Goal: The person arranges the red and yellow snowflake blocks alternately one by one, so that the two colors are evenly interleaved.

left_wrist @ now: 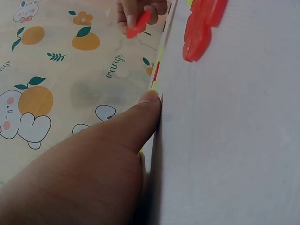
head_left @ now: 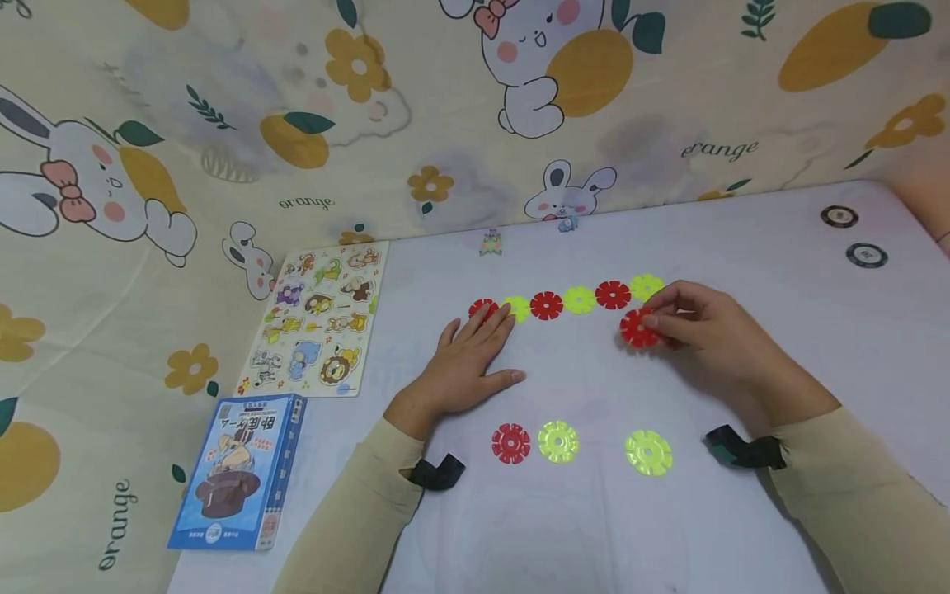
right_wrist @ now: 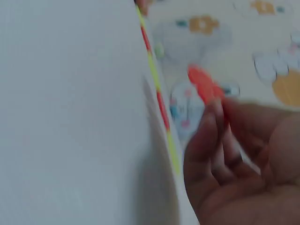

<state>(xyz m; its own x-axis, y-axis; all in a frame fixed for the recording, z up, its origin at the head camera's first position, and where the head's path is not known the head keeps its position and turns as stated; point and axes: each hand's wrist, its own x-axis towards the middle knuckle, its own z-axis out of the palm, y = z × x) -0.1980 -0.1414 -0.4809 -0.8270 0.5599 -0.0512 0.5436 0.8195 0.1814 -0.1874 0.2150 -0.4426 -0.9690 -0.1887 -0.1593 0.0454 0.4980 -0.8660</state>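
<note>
My right hand pinches a red notched plastic disc between thumb and fingers, raised off the table near the right end of a row. That row alternates red and yellow-green discs, with a yellow-green disc at its right end. My left hand lies flat with its fingers spread, fingertips over the red disc and the yellow-green disc at the left end. Nearer to me lie a loose red disc and two yellow-green discs, one beside it and one farther right.
A blue box and a sticker-like animal board lie at the left. Two black-and-white round chips sit at the far right. Small figures stand along the back, by the patterned cloth.
</note>
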